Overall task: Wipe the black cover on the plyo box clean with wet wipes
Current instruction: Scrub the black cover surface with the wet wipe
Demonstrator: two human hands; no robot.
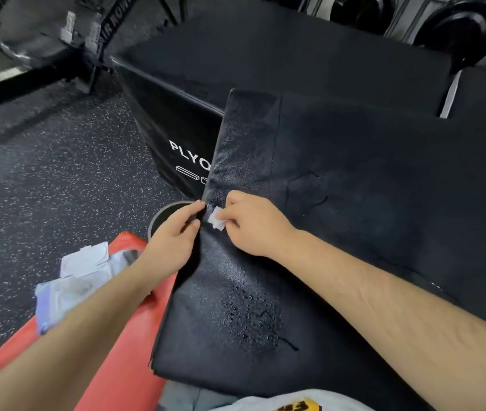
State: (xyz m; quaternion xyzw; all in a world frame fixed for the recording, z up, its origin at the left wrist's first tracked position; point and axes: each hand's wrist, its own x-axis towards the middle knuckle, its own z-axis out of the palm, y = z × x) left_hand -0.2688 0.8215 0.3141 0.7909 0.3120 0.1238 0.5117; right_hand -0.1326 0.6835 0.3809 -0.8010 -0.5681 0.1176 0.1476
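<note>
A black textured cover [241,292] lies draped over a surface in front of me, its left flap glistening with wet streaks and droplets. Behind it stands the black plyo box [176,126] with white "PLYO" lettering. My right hand [253,223] pinches a small folded white wet wipe [216,221] and presses it on the cover near its left edge. My left hand [176,235] grips that left edge of the cover, thumb and fingers around the fold, just beside the wipe.
A wet wipe pack [78,280] with its lid flipped up lies on a red pad [123,351] at lower left. A round grey-rimmed object [164,215] sits by the left hand. Speckled rubber floor [43,188] spreads left; weight plates [461,25] stand at the back right.
</note>
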